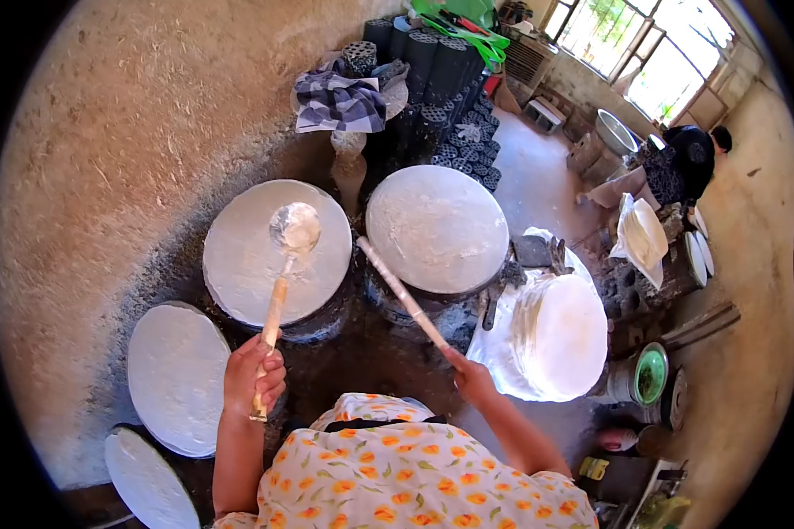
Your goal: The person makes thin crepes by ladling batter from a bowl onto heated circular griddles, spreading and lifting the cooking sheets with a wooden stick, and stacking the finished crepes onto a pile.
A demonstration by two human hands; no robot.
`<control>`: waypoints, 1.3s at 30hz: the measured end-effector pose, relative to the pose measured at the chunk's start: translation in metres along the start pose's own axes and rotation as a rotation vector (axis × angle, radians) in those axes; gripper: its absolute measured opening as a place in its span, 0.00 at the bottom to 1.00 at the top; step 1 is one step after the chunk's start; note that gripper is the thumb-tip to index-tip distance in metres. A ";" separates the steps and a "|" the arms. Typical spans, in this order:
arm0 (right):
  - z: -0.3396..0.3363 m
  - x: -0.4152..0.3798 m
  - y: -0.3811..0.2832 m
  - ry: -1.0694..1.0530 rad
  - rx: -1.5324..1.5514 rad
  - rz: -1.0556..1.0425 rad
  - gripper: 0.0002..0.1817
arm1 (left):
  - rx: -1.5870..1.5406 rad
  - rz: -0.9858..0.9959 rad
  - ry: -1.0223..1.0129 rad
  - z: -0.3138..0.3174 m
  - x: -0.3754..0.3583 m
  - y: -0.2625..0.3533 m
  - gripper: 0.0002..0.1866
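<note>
Ladle (293, 231) gripped by left hand (254, 377), stick (403, 294) by right hand (470, 377), over round griddles (238, 264) beside mud wall (132, 132)

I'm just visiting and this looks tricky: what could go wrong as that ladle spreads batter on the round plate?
1. The ladle in the left hand sits near the top of the round plate, so the layer may spread unevenly.
2. The stick in the right hand points at the neighbouring plate and could tear its thin sheet.
3. The finished stack lies close by; drips might spoil it.
</note>
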State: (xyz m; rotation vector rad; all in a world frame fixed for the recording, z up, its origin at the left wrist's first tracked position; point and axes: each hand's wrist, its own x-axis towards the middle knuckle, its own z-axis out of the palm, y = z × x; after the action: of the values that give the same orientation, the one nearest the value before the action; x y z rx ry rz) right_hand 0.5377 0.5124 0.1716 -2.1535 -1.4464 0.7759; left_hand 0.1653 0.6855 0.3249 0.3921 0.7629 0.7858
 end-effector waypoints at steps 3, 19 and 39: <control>-0.025 0.020 0.015 0.318 0.154 0.019 0.36 | -0.037 0.051 0.006 0.005 0.001 -0.002 0.16; -0.023 0.128 -0.060 -0.369 0.342 -0.238 0.36 | -0.359 0.782 0.196 0.009 -0.162 -0.035 0.25; 0.092 0.043 -0.169 -0.420 -0.015 -0.955 0.37 | -0.750 1.811 1.510 -0.082 -0.530 -0.410 0.09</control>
State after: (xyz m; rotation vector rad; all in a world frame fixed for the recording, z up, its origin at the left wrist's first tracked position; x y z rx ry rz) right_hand 0.3730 0.6180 0.1995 -1.0621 -2.3757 0.8273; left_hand 0.0576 0.0208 0.2795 -0.4959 1.2608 3.1384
